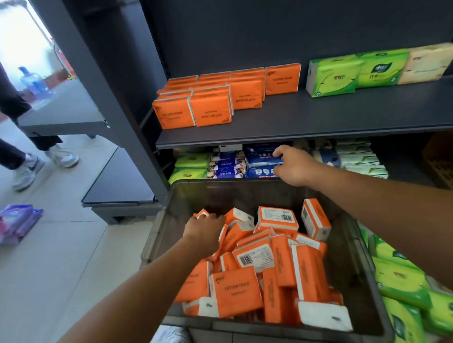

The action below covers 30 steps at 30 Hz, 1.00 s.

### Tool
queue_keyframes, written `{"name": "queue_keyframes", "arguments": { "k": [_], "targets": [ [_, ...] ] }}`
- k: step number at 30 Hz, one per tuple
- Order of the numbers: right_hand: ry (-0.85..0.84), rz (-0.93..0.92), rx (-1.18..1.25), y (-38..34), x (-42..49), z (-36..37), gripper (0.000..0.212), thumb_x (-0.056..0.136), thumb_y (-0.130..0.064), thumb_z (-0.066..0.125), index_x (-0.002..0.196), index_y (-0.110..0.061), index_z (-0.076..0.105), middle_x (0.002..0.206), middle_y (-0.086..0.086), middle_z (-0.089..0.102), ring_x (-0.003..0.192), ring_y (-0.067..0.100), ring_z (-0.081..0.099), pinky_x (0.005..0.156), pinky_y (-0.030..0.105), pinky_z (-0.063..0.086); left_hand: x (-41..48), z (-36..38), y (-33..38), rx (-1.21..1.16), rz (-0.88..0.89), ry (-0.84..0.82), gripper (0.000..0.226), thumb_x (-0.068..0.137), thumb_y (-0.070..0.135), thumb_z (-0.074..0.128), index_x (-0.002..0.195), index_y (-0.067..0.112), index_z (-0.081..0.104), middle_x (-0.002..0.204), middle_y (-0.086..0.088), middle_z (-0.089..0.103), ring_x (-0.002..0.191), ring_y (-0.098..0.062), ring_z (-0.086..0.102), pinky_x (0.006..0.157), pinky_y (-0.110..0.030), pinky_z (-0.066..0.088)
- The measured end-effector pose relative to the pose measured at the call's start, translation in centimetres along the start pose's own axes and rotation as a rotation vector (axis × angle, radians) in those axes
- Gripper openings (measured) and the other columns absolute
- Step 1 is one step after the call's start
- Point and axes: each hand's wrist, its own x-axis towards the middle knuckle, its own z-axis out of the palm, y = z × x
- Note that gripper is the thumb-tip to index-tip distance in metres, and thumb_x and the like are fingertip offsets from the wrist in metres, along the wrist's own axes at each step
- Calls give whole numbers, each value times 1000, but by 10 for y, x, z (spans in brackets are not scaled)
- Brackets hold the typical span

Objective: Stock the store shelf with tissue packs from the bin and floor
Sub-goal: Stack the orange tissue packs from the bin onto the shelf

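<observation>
Fingers (211,216) of my left hand (204,231) curl over an orange tissue pack (201,212) at the far-left corner of the grey bin (156,240). It stands on end among the jumbled others, white end up, its long axis seemingly running down into the heap. It should be light, soft and slick in its film, so I judge a pinch across the narrow sides best. Further right, my right hand (294,166) reaches the blue packs (261,157) beneath the shelf (321,116); whether it grips one I cannot tell.
</observation>
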Motion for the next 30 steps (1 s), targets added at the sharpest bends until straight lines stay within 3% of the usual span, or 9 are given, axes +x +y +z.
{"name": "queue_keyframes", "arguments": {
  "k": [4, 7, 11, 17, 21, 25, 30],
  "targets": [
    [-26, 20, -17, 13, 1, 16, 45, 97, -18, 57, 140, -19, 45, 134, 7, 55, 101, 19, 52, 80, 29, 43, 2, 50, -4, 214, 91, -72, 75, 94, 19, 55, 154, 27, 11, 156, -7, 25, 142, -34, 27, 113, -48, 26],
    [-49, 21, -16, 22, 4, 29, 43, 95, -18, 57, 137, -17, 49, 133, 9, 56, 101, 19, 52, 81, 27, 41, 9, 69, -6, 244, 74, -105, 69, 96, 24, 54, 153, 26, 14, 157, -9, 24, 142, -34, 26, 114, -48, 26],
    [-94, 30, 2, 27, 2, 48, 40, 95, -19, 58, 135, -18, 53, 138, 7, 55, 124, 24, 54, 97, 33, 45, 17, 85, -4, 244, 42, -123, 62, 99, 24, 48, 152, 24, 17, 157, -11, 24, 139, -33, 29, 112, -45, 29],
    [-148, 32, 13, 29, -4, 69, 36, 96, -19, 59, 132, -19, 57, 135, 3, 57, 123, 20, 55, 96, 31, 45, 33, 93, -6, 413, 57, -177, 77, 100, 34, 46, 153, 37, -10, 163, -14, -9, 147, -46, 3, 116, -55, 16],
    [-220, 8, 15, 29, -13, 78, 34, 96, -18, 57, 130, -21, 58, 135, 1, 58, 120, 18, 56, 89, 26, 45, 41, 97, -8, 433, 26, -70, 65, 102, 31, 37, 153, 37, -2, 162, -17, 0, 138, -52, 17, 107, -60, 26],
    [-260, -10, 27, 32, -23, 83, 33, 97, -19, 56, 130, -24, 58, 136, 0, 56, 100, 12, 55, 68, 20, 43, 44, 94, -11, 424, -82, -31, 60, 100, 26, 43, 150, 26, 10, 159, -18, 7, 134, -51, 25, 99, -61, 37],
    [-293, -12, 12, 35, -32, 85, 32, 97, -20, 57, 129, -24, 58, 142, -1, 52, 99, 10, 54, 75, 23, 49, 45, 85, -24, 353, -111, 36, 57, 90, 13, 57, 137, 18, 26, 136, -16, 35, 115, -45, 49, 89, -52, 48]
  ]
}}
